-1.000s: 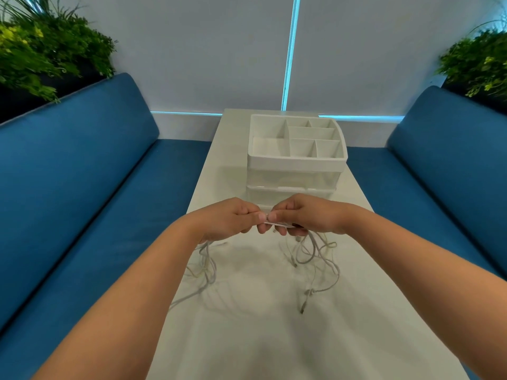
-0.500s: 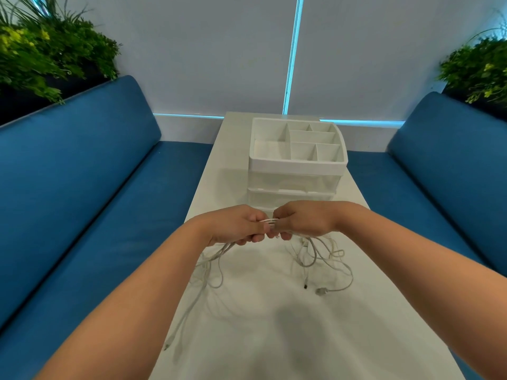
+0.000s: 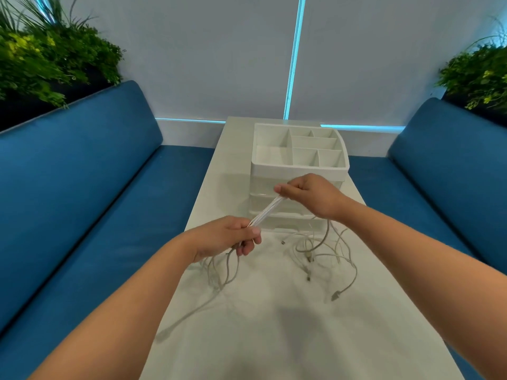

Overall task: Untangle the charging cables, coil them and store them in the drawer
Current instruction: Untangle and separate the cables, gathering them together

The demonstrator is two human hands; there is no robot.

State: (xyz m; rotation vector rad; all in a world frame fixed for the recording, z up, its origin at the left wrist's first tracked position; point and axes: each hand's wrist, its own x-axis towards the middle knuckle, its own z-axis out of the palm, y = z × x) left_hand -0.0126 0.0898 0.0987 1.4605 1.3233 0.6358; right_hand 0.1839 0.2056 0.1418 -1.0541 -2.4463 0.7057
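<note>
Several white charging cables (image 3: 264,213) run taut as a bundle between my two hands above the white table (image 3: 274,325). My left hand (image 3: 227,238) grips the bundle's lower end, and loose loops hang from it onto the table. My right hand (image 3: 308,194) pinches the upper end, higher and farther away; more cable ends (image 3: 321,256) with plugs trail beneath it on the table. Behind my hands stands the white drawer organiser (image 3: 299,171), with open compartments on top and its drawers shut.
Blue sofa benches run along both sides of the narrow table, left (image 3: 82,201) and right (image 3: 439,174). Green plants (image 3: 46,56) sit behind the backrests at both far corners. A white wall with a cyan light strip closes the far end.
My hands, close together before, have drawn apart: the right rose toward the organiser, the left dropped nearer to me. The cable bundle is now stretched between them.
</note>
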